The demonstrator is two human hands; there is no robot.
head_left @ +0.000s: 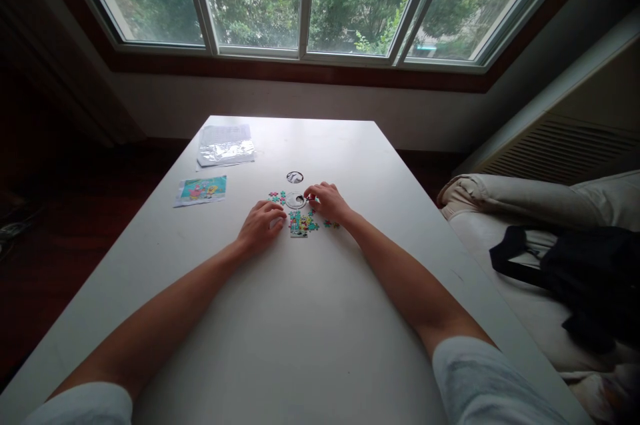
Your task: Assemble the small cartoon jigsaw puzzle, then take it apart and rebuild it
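A partly joined jigsaw puzzle with a colourful cartoon picture lies on the white table. Loose puzzle pieces are scattered left of a round tin, and several more lie to the right of the joined part. My left hand rests on the tabletop just left of the puzzle, its fingers loosely bent and the thumb apart. At the tin's right rim, my right hand has its fingertips pinched together; what is between them is too small to make out. A round lid lies beyond the tin.
A cartoon picture sheet lies at left on the table, with a clear plastic bag and papers behind it. To the right stands a pale sofa with dark clothing. A window is ahead.
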